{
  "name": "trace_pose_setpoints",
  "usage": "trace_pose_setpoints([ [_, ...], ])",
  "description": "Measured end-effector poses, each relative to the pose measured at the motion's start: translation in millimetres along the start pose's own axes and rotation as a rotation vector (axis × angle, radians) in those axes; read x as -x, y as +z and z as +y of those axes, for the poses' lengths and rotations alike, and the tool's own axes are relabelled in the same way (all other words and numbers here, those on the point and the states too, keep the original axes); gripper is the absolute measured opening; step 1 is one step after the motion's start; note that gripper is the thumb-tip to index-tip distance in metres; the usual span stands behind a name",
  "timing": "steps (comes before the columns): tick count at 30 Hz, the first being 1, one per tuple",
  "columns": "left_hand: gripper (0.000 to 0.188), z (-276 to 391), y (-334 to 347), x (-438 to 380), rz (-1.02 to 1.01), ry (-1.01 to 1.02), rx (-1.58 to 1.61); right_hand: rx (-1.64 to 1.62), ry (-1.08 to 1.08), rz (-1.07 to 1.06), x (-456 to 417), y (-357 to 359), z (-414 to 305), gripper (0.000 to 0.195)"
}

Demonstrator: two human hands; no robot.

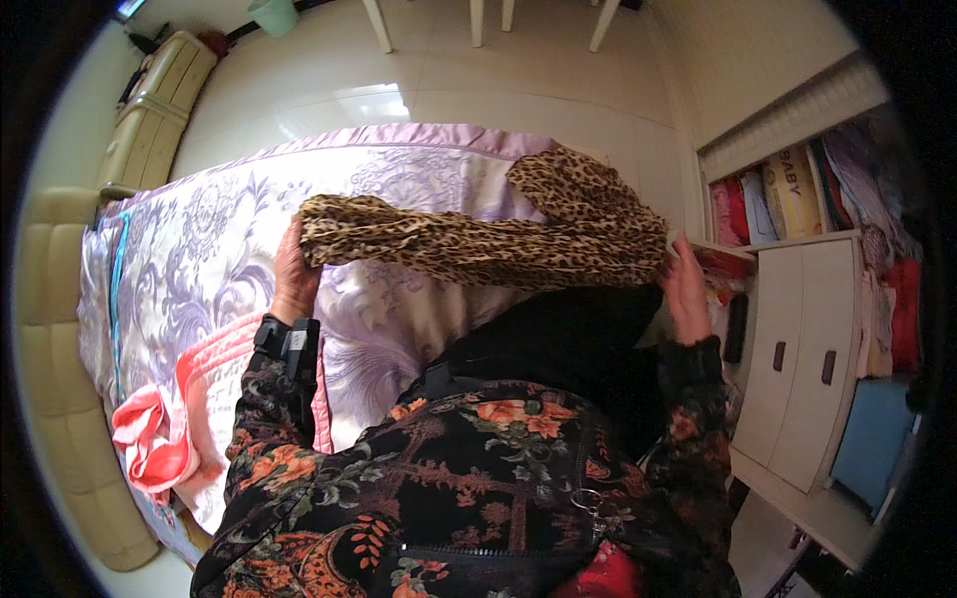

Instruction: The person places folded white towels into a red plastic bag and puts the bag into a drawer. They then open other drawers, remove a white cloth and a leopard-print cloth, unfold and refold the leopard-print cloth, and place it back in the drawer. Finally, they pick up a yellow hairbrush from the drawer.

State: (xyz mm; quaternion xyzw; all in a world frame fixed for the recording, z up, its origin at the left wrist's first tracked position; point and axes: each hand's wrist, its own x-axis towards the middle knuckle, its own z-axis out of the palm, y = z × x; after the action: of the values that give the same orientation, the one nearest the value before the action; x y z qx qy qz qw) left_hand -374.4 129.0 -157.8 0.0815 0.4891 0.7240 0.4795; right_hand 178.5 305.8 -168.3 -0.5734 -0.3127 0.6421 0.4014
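Note:
A long leopard-print cloth (478, 243) is stretched sideways between my two hands, its folds gathered lengthwise. My left hand (295, 273) grips its left end, with the fingers hidden behind the fabric. At the other end, my right hand (684, 288) is at the cloth's edge, its fingertips partly hidden there. From the right side a wider flap of the same print drapes back over the far edge of the bed. Beneath lies a white and lilac patterned bedspread (217, 247) with a pink-mauve satin border.
A pink and white quilted textile (217, 396) lies crumpled at left on the bed, beside a padded beige headboard (63, 359). To the right stands a cabinet (792, 351) with stuffed shelves and a blue box (871, 441). White furniture legs (477, 22) rise beyond the tiled floor.

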Motion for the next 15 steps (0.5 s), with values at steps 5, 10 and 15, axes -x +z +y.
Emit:
trace_pose_setpoints([
  [5, 0.037, 18.3, 17.1, -8.5, -0.008, 0.034, -0.025, 0.506, 0.017, -0.117, -17.0, 7.6, -8.7, 0.07],
  [10, 0.043, 67.7, -21.0, -14.6, -0.078, 0.303, -0.153, -0.254, -0.25, -0.274, 37.9, 53.0, -65.0, 0.031],
  [15, 0.033, 44.1, -113.7, -57.9, 0.165, 0.148, -0.048, 0.069, -0.019, -0.018, 20.7, -14.8, -23.2, 0.02],
])
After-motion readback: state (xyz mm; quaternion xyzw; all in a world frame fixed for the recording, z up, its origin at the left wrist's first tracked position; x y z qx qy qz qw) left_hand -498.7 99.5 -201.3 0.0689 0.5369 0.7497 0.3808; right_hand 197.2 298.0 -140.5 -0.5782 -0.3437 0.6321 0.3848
